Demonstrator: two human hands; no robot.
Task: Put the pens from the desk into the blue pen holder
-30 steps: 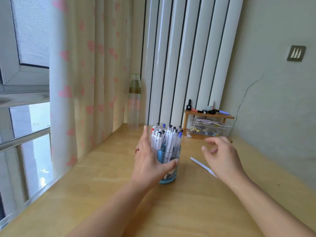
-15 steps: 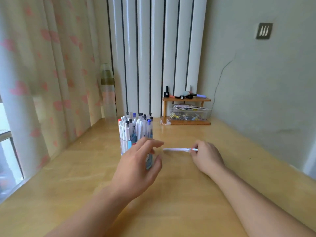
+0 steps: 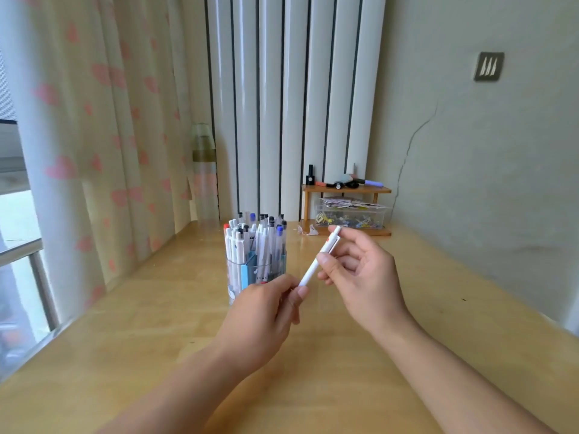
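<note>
The white pen (image 3: pixel 318 260) was held above the wooden desk (image 3: pixel 344 355), just to the right of the blue pen holder (image 3: pixel 256 274) and tilted, its upper end pointing up and to the right, its lower end down toward the left. It was a slim, plain white barrel with a small orange-red mark near the upper end. The right hand (image 3: pixel 363 280) gripped it round the middle, thumb against the barrel and fingers curled behind it. The left hand (image 3: pixel 266 311) pinched the pen's lower tip between thumb and curled fingers, so both hands had hold of the same pen. The holder stood on the desk just behind the left hand, a clear-walled cup with blue parts inside, packed with upright pens, mostly white with dark, blue or red caps. Further back against the wall stood a small wooden shelf (image 3: pixel 346 191) with a clear box (image 3: pixel 351 216) of small items under it.
</note>
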